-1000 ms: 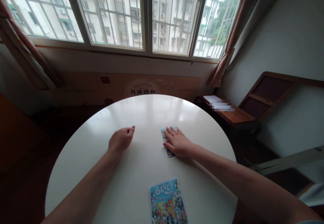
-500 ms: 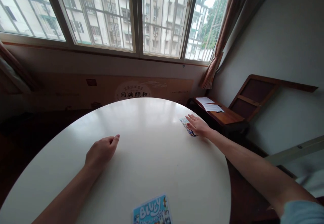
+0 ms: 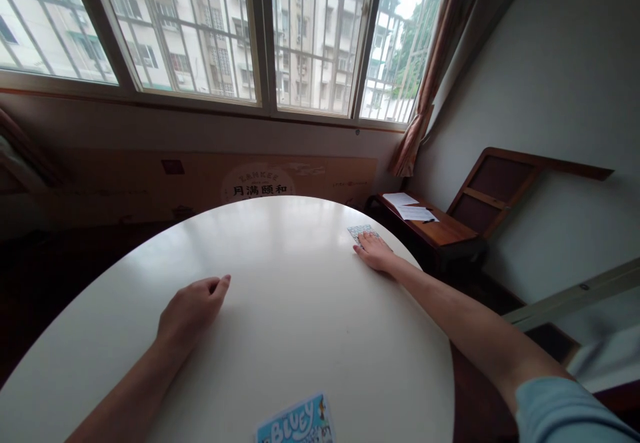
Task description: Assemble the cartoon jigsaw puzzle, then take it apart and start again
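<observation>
My right hand (image 3: pixel 374 252) lies palm down with its fingers stretched over a small printed sheet or booklet (image 3: pixel 356 231) near the far right rim of the round white table (image 3: pixel 290 309). The hand covers most of this piece, and only its patterned far edge shows. On the left side of the table rests my left hand (image 3: pixel 193 309), curled in a loose fist with the thumb along the top; nothing shows in it. Between my arms, at the near edge of the view, a light blue booklet (image 3: pixel 295 423) titled "BLUEY" lies flat, its lower part cut off.
Beyond the table's right rim stands a wooden chair (image 3: pixel 495 189) with papers (image 3: pixel 417 213) and a pen (image 3: pixel 429 221) on its seat. A long printed cardboard panel (image 3: pixel 320 176) leans below the barred windows (image 3: pixel 315 43). A curtain (image 3: pixel 415 136) hangs at the right.
My right hand has shifted slightly left and turned, now covering more of the near part of the printed piece. The left hand keeps its fist. The whole view has shifted a little.
</observation>
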Available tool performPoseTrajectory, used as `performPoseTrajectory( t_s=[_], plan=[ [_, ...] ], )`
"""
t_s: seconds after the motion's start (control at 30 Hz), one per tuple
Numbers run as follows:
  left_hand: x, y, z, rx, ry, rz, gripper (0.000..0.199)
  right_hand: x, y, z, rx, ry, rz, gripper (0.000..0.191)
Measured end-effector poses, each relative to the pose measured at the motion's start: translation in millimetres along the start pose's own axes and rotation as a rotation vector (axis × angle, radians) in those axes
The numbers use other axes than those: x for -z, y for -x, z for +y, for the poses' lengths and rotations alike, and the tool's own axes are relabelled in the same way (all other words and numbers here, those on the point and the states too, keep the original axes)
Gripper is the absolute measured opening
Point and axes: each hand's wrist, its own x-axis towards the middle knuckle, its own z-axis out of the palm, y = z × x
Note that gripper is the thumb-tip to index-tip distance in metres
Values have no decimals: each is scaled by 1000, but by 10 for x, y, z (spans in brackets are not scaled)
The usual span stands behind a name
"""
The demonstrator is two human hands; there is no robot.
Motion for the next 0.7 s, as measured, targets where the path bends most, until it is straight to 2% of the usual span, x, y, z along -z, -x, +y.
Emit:
performPoseTrajectory(
  t_s=[0.1,0.2,0.3,0.37,0.43,0.5,0.57,0.63,0.7],
  plan=[
    [6,4,-5,3,-2,-7,45,97,-10,-104,1,-24,10,77],
    [13,7,-3,0,-2,-8,46,187,217,-310,34,-51,64,73],
    [19,0,3,-9,-1,-9,47,193,791,-661,132,-80,109,70],
    [18,-9,3,-18,-5,-11,47,87,1321,-936,284,-98,78,69],
    [13,-16,-1,-28,-7,-4,46,-143,1844,-1191,576,-135,73,71],
    [7,-17,-5,-31,-8,4,46,-489,2240,-1399,768,-112,124,71],
    [2,-11,-10,-29,-17,8,47,-893,2459,-1562,897,-24,243,53],
    [-3,-3,-18,-26,-29,13,49,-1260,2540,-1695,899,70,370,44],
    [-8,2,-26,-31,-37,14,50,-1509,2558,-1800,827,123,525,35]
  ],
)
